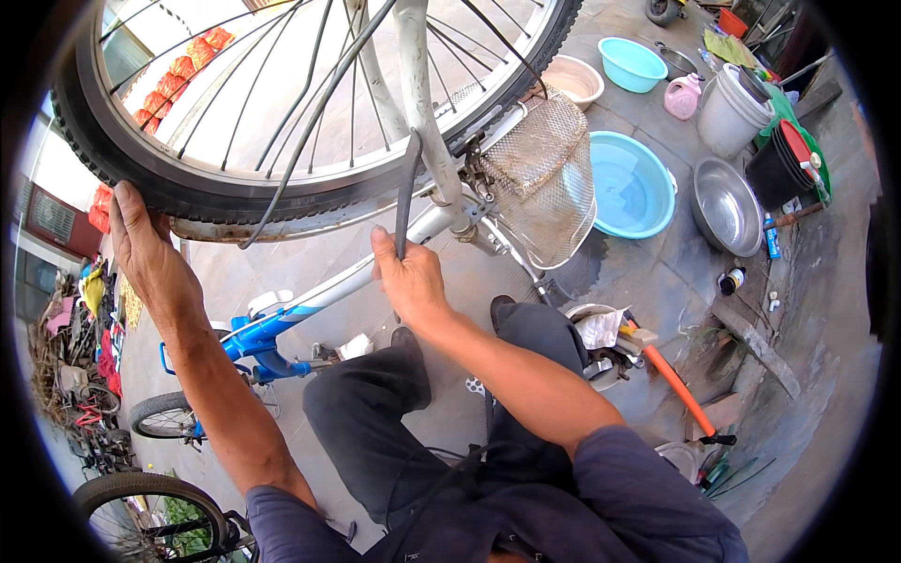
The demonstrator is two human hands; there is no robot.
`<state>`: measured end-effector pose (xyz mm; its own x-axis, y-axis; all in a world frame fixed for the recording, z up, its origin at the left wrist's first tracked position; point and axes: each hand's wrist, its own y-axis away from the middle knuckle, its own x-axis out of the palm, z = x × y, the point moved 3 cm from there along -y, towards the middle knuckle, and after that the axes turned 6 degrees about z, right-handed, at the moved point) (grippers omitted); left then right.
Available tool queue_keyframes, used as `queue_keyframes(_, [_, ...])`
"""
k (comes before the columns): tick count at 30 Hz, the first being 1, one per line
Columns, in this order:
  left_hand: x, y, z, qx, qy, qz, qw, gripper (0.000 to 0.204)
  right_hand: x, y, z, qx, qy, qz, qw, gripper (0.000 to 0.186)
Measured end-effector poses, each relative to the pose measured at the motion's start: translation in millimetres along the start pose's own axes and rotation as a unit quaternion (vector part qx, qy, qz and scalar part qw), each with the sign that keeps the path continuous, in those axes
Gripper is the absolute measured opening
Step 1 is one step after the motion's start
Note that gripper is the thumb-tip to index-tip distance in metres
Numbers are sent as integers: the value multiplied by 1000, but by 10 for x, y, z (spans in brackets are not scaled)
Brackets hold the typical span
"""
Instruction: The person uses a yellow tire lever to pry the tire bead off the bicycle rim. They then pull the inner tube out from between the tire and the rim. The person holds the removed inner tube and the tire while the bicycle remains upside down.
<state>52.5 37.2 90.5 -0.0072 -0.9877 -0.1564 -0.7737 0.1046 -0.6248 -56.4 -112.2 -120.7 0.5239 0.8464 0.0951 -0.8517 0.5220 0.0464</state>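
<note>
A bicycle wheel with a black knobbly tyre (319,202) fills the upper left, mounted between the legs of a white fork (419,84). My left hand (150,249) grips the tyre at its left lower side, thumb on the tread and the other fingers partly hidden. My right hand (410,281) is closed around the lower end of a dark, flat metal bar (407,192), whose upper end meets the fork leg near the rim. Below the wheel runs the blue and white bicycle frame (319,296). A rusty wire basket (540,174) is attached beside the fork.
To my right stand a blue basin (629,188), a metal basin (727,208) and a white bucket (732,117). Near my knee is a tool container (605,375) with an orange-handled tool (678,389). Another bicycle wheel (155,488) stands at lower left.
</note>
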Motion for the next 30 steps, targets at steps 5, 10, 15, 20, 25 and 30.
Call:
queue_keyframes(5, [-17, -278, -305, 66, 49, -1, 997, 43, -27, 11, 44, -37, 41, -31, 998, 62])
queue_keyframes(10, [-19, -297, -145, -6, 101, -43, 994, 46, -40, 5, 71, -18, 17, -10, 1000, 63])
queue_keyframes(15, [144, -177, -168, 3, 88, 47, 995, 55, -62, 21, 66, -11, 19, 1, 1000, 63])
queue_keyframes(20, [70, -377, -227, 48, 16, 13, 999, 54, -78, 38, 100, -29, 32, -9, 999, 62])
queue_keyframes(25, [149, -420, -432, 17, 16, 34, 999, 55, -83, 37, 78, -35, 38, -11, 999, 62])
queue_keyframes(30, [166, -255, -261, -26, 40, 20, 999, 58, -69, 54, 105, -26, 37, 1, 999, 63])
